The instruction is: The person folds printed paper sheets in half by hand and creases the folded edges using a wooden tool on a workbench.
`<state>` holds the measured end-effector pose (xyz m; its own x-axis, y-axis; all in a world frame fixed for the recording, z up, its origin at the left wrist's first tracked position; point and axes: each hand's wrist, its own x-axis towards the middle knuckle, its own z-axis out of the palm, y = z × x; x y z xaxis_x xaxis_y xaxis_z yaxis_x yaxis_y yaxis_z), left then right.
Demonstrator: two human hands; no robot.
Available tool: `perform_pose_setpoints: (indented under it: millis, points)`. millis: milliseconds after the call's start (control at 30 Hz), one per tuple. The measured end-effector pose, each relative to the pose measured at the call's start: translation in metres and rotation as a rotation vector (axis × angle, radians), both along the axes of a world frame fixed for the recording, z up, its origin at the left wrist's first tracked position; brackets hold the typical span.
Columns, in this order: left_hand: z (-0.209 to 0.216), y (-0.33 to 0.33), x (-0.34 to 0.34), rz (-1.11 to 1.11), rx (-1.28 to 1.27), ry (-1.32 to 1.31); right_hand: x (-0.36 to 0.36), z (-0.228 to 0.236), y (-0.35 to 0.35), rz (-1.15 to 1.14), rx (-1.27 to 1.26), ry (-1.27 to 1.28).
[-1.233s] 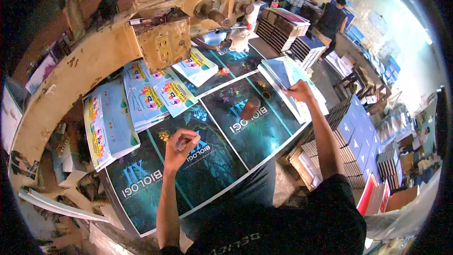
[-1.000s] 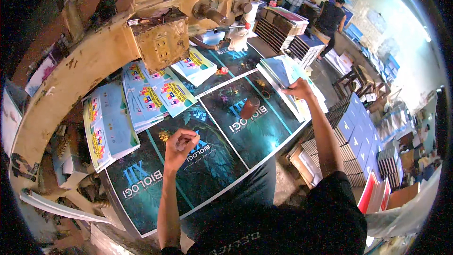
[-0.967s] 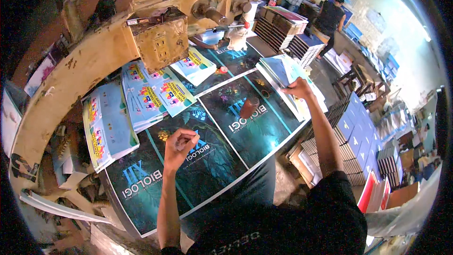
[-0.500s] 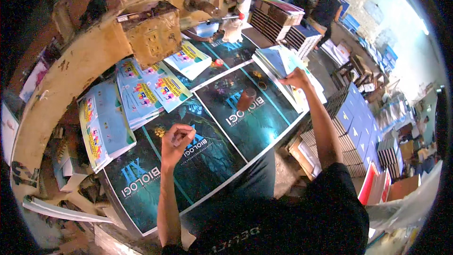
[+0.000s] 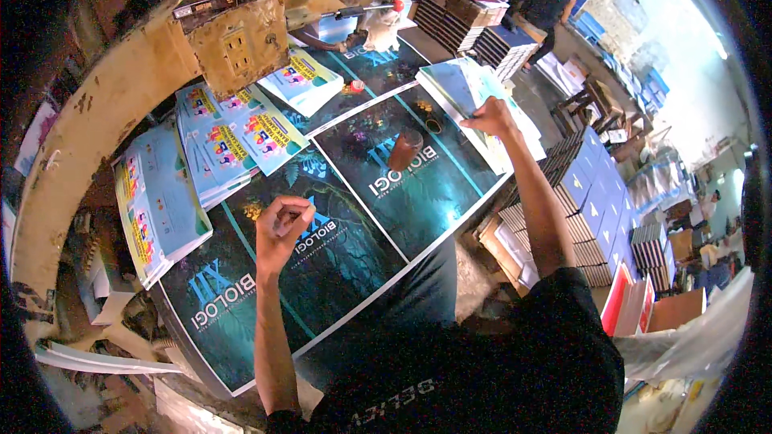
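My left hand (image 5: 283,229) hovers above a dark green printed cover sheet (image 5: 362,257) spread over the work surface. Its fingers are curled into a pinch, and what lies inside them, if anything, is hidden. At the right side, my right hand (image 5: 494,119) is over the near edge of a stack of light-blue booklets (image 5: 462,79). Thumb and fingers are drawn together there; whether they grip a booklet is not clear. A brown cylindrical object (image 5: 404,151) stands on the sheet between my hands. Beyond it lies a rubber band (image 5: 434,125).
Yellow-and-blue booklets lie in a fanned pile (image 5: 233,133) and a left stack (image 5: 165,201). A worn yellow machine (image 5: 237,40) arches over the far left. Tall piles of blue-covered books (image 5: 591,201) stand at right. A person (image 5: 551,2) stands farther back.
The whole view has shifted slightly, so things sit a little farther left and higher. Both hands keep nearly the same pose and place over the sheet and booklets.
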<state>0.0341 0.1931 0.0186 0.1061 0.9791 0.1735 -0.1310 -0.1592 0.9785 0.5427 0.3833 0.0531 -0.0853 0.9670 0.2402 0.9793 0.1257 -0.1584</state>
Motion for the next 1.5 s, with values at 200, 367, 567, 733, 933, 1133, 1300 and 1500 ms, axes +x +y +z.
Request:
perform_pose_setpoints:
  millis: [200,367,567,733,933,1133,1300,1500]
  points:
    - [0.004,-0.001,-0.001,-0.004,-0.018,0.013,-0.01,0.015,-0.008,0.03,-0.029,-0.009]
    - [0.008,-0.003,0.0,0.016,-0.004,0.078,-0.021,0.025,-0.012,0.059,-0.041,-0.002]
    - [0.003,-0.003,0.001,0.01,0.008,0.034,-0.016,0.018,-0.008,-0.144,-0.177,0.122]
    - [0.003,-0.004,0.0,0.013,-0.011,0.041,-0.015,0.025,-0.008,-0.106,-0.257,0.082]
    - [0.007,-0.004,0.0,0.016,0.002,0.086,-0.029,0.046,-0.013,-0.029,-0.36,0.041]
    - [0.004,0.0,0.001,0.017,-0.021,0.03,-0.024,0.04,-0.009,0.015,-0.315,0.018]
    - [0.002,-0.001,0.001,0.006,0.037,-0.038,-0.023,0.037,-0.007,0.055,-0.307,-0.076]
    - [0.004,-0.003,0.0,-0.018,-0.02,0.01,-0.015,0.026,0.002,0.076,-0.374,-0.334]
